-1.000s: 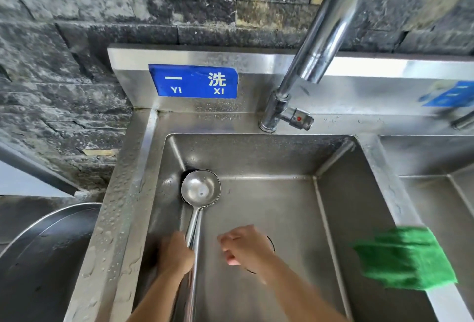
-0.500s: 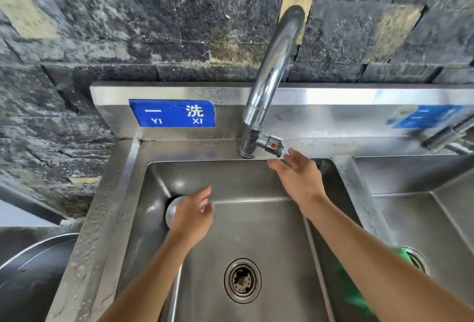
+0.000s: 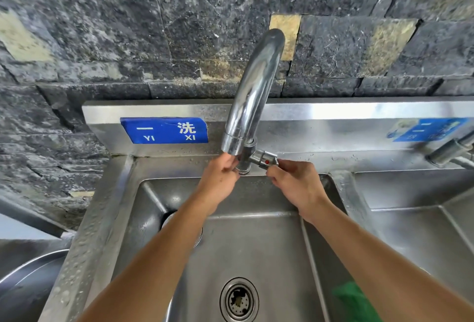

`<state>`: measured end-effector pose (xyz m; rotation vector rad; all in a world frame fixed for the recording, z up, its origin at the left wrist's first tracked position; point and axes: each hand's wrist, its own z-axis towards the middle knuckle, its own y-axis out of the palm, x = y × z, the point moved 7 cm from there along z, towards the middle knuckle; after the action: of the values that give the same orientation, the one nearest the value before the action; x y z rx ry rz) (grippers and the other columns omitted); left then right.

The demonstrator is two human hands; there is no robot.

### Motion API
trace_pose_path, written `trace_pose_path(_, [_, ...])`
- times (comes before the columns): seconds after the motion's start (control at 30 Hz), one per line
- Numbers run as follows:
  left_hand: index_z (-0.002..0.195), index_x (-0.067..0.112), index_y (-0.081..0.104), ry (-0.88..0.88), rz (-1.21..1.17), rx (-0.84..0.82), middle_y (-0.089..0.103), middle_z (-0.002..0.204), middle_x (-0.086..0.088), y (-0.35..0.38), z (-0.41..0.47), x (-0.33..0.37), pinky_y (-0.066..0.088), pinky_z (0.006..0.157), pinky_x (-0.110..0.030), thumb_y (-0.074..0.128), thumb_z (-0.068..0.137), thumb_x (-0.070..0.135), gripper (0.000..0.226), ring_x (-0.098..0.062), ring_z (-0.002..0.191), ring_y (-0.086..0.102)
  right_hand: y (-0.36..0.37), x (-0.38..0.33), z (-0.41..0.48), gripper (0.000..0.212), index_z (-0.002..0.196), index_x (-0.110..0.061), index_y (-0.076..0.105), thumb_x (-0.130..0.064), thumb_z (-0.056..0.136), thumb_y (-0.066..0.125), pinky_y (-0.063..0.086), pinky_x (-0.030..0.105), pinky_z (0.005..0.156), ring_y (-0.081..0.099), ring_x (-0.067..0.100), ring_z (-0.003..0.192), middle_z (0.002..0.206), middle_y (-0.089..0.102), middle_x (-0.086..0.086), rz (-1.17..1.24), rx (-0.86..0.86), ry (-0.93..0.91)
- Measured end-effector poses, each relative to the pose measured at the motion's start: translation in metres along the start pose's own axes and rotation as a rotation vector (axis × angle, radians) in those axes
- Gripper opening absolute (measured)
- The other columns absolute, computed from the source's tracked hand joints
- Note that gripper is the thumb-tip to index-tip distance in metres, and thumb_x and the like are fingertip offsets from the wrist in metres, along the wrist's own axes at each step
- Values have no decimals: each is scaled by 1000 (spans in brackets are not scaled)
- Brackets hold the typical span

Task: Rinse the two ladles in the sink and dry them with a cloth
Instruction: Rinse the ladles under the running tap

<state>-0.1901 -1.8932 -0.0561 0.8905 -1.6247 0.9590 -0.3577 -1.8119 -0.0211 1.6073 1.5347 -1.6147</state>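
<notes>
Both my hands are up at the foot of the chrome faucet (image 3: 254, 85), behind the steel sink (image 3: 256, 244). My left hand (image 3: 220, 183) pinches the faucet's base pipe. My right hand (image 3: 295, 185) has its fingertips on the small valve handle (image 3: 265, 160) with the red dot. No water is visible coming from the spout. One ladle (image 3: 169, 219) lies in the sink's far left corner; only an edge of its bowl shows under my left forearm. I cannot see a second ladle. The green cloth (image 3: 355, 301) peeks out below my right forearm, on the divider.
The drain strainer (image 3: 238, 300) sits in the middle of the basin floor. A second basin (image 3: 410, 219) with its own tap (image 3: 448, 152) lies to the right. A large metal bowl (image 3: 25, 283) stands at the lower left. A blue sign (image 3: 164, 130) is on the backsplash.
My left hand let go of the ladle handles and rose to the faucet base. My right hand reached forward onto the valve handle. The view tilted up.
</notes>
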Motion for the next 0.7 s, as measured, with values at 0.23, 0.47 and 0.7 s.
trace_pose_path(0.23, [135, 11, 52, -68, -54, 6, 57, 138, 4, 0, 2, -5, 38, 113, -44, 52, 85, -15, 56, -6, 130, 50, -4, 4, 8, 29, 49, -26, 63, -23, 78, 69, 32, 30, 65, 36, 16, 62, 53, 41, -6, 40, -68, -15])
trace_pose_path(0.47, [147, 12, 40, -69, -97, -13, 52, 137, 6, 2, -6, 6, 42, 110, -40, 43, 89, -23, 68, -11, 133, 46, -5, 6, 12, 32, 48, -28, 64, -20, 78, 68, 33, 30, 69, 36, 18, 65, 59, 40, 0, 74, -113, -34])
trace_pose_path(0.7, [150, 18, 35, -98, -111, -14, 47, 145, 6, 0, -6, 9, 50, 98, -27, 32, 89, -26, 75, -6, 129, 49, -6, 6, 9, 39, 45, -28, 60, -12, 81, 65, 29, 29, 67, 31, 19, 68, 60, 36, 0, 132, -134, -44])
